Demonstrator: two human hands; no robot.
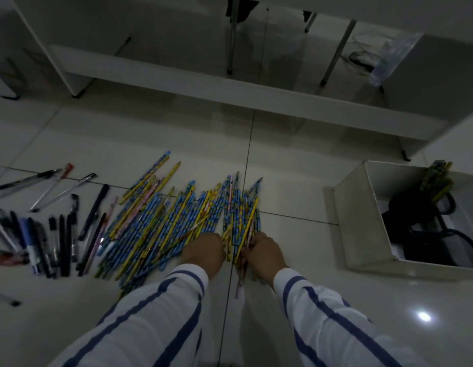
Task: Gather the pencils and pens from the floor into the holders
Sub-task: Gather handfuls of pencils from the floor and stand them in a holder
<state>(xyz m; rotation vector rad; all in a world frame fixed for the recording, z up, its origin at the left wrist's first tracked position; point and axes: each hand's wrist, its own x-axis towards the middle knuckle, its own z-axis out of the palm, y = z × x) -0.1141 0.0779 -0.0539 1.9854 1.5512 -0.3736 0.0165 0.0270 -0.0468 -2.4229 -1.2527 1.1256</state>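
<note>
A wide heap of blue and yellow pencils (163, 223) lies on the white tiled floor. At its right end a smaller bunch of pencils (242, 215) is set apart. My right hand (264, 254) grips the near ends of that bunch. My left hand (203, 250) rests with curled fingers on the near ends of the main heap; whether it holds any pencils I cannot tell. Dark pens and markers (50, 234) lie in a loose row at the left. A white box (362, 229) at the right has several pencils (436, 181) standing in its far corner.
A white desk frame (230, 83) with thin metal legs crosses the floor beyond the pencils. The box also contains black cables or straps (425, 234). A clear plastic bag (388, 56) lies at the upper right. Bare tiles stretch in front of the heap.
</note>
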